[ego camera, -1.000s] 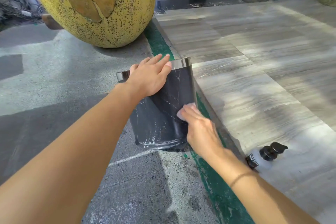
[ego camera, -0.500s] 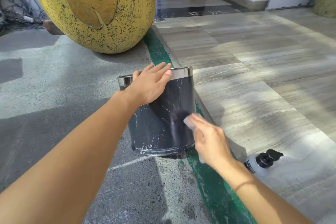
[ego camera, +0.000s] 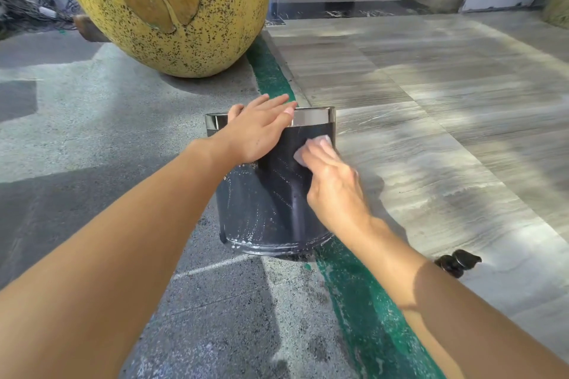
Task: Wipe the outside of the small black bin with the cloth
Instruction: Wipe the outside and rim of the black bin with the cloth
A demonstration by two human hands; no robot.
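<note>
Head view: showed a bin (ego camera: 264,194) mid-frame, upright on grey concrete (ego camera: 92,132), base just touching a green strip (ego camera: 363,301) that ran from upper centre down to lower right. Black wall, flecked with white spots and streaks, topped by a shiny metal rim (ego camera: 314,116). Left hand (ego camera: 257,132) lay flat over the rim and upper wall at the bin's left side, fingers straight and spread, palm pressed on, not curled around anything. Right hand (ego camera: 332,181) pressed against the upper right of the wall, fingers closed on a pale cloth (ego camera: 311,149), of which only a small blurred edge peeked out past the fingertips, just under the rim. Both forearms reached in from the lower edge of the frame. Right of the strip lay pale streaked tiles (ego camera: 431,132), dappled with light. Lower right, behind the right forearm, sat a black pump top (ego camera: 458,261) on those tiles; rest of the bottle hidden. Upper left held a big yellow speckled pot (ego camera: 215,24), standing on the concrete well beyond the bin. Far upper left showed a tangle of cables (ego camera: 21,0).
</note>
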